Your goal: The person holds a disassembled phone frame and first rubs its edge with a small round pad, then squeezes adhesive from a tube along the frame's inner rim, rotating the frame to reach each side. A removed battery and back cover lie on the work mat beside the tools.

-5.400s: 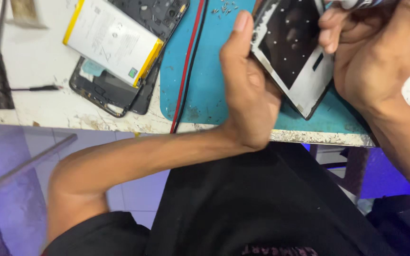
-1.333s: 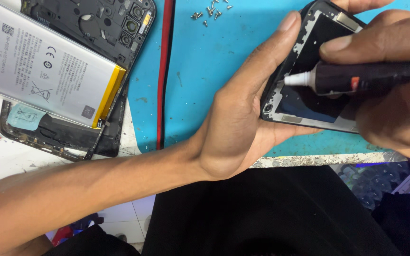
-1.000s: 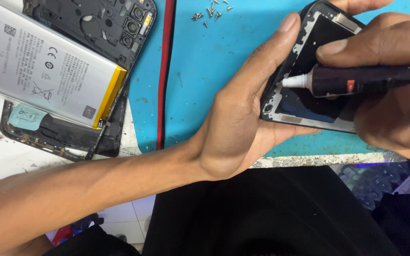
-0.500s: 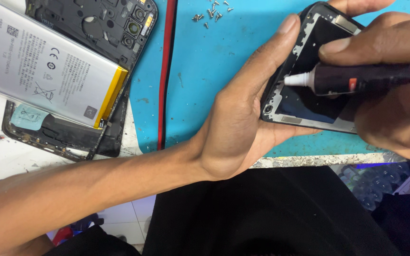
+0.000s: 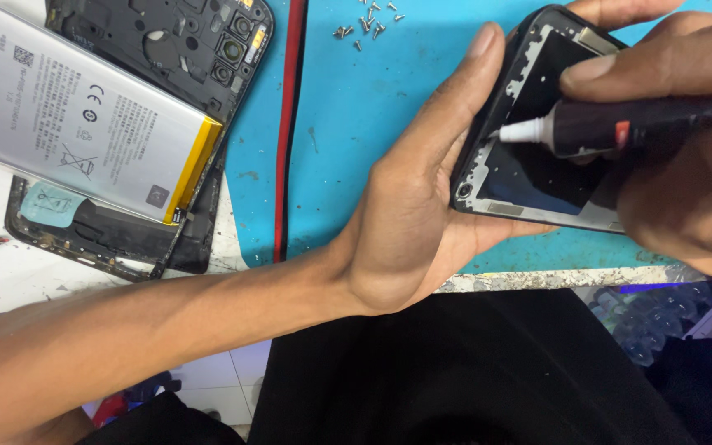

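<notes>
My left hand (image 5: 409, 222) cradles the black rectangular phone frame (image 5: 537, 156) over the blue mat's (image 5: 356, 124) near edge, fingers wrapped around it. My right hand (image 5: 686, 189) pinches the black glue tube (image 5: 620, 128), white nozzle on the frame's left rim. Excess squeeze likely floods adhesive inward.

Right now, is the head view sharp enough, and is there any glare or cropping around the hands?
Head view: sharp and evenly lit; faint sheen on the silver battery; the left hand and phone frame are crisp; the right hand and black glue tube are cropped at the right edge; soft shadows on the blue mat.
</notes>
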Demonstrator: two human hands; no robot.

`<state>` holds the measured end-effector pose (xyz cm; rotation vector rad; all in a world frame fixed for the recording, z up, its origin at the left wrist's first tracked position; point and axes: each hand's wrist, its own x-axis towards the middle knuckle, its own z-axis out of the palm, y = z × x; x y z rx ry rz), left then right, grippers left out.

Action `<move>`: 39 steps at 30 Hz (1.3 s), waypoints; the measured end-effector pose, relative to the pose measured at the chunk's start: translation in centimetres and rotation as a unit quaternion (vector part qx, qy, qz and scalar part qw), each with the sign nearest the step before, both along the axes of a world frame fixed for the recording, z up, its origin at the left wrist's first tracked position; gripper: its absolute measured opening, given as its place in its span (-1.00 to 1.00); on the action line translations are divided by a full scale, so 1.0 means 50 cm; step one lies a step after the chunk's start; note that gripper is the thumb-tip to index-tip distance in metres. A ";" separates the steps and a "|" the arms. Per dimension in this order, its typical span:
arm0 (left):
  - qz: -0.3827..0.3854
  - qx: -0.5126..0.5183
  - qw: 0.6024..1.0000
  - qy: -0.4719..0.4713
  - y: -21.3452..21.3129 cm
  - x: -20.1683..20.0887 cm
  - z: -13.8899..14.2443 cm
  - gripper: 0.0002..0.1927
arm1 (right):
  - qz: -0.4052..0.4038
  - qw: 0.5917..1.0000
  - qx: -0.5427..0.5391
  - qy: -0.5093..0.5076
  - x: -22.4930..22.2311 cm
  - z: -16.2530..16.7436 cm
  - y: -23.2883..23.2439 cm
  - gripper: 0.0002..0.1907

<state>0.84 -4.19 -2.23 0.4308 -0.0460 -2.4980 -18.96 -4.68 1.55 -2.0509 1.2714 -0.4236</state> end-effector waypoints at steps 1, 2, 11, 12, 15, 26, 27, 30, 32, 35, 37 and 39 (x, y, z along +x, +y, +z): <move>0.000 0.004 1.000 0.007 0.000 0.000 -0.002 -0.25 | 0.014 1.000 -0.011 -0.002 -0.002 -0.001 -0.001 -0.45; 0.001 0.004 1.000 0.011 0.001 -0.002 -0.003 -0.25 | 0.028 0.999 -0.023 -0.005 -0.005 -0.003 0.000 -0.44; 0.020 -0.020 1.000 0.003 0.033 0.005 -0.042 -0.34 | -0.262 0.908 0.256 -0.202 -0.039 -0.067 0.029 -0.60; 0.026 -0.025 0.999 0.009 0.036 0.005 -0.045 -0.33 | -0.263 0.906 0.273 -0.189 -0.044 -0.068 0.024 -0.62; 0.033 -0.028 0.999 0.021 0.039 0.000 -0.050 -0.37 | -0.264 0.896 0.325 -0.149 -0.055 -0.062 0.000 -0.61; -0.008 -0.026 1.000 0.001 0.006 -0.001 -0.009 -0.23 | -0.096 0.984 0.139 -0.058 -0.046 -0.029 0.014 -0.80; -0.009 -0.027 1.000 0.006 0.004 -0.001 -0.007 -0.23 | -0.078 0.988 0.121 -0.062 -0.046 -0.029 0.011 -0.79; -0.007 -0.020 1.000 0.002 0.005 -0.003 -0.003 -0.23 | -0.021 0.995 0.068 -0.072 -0.041 -0.025 0.004 -0.76; -0.003 -0.016 1.000 0.004 0.006 -0.005 -0.003 -0.23 | 0.003 0.996 0.046 -0.074 -0.037 -0.021 -0.001 -0.72; -0.003 -0.012 1.000 0.010 0.005 -0.005 -0.004 -0.23 | 0.023 0.996 0.028 -0.076 -0.034 -0.016 -0.009 -0.67; -0.001 -0.010 1.000 0.014 0.005 -0.005 -0.003 -0.23 | 0.028 0.997 0.021 -0.073 -0.033 -0.015 -0.010 -0.69; -0.001 -0.009 1.000 0.012 0.004 -0.005 -0.002 -0.22 | 0.025 0.997 0.011 -0.077 -0.034 -0.017 -0.006 -0.68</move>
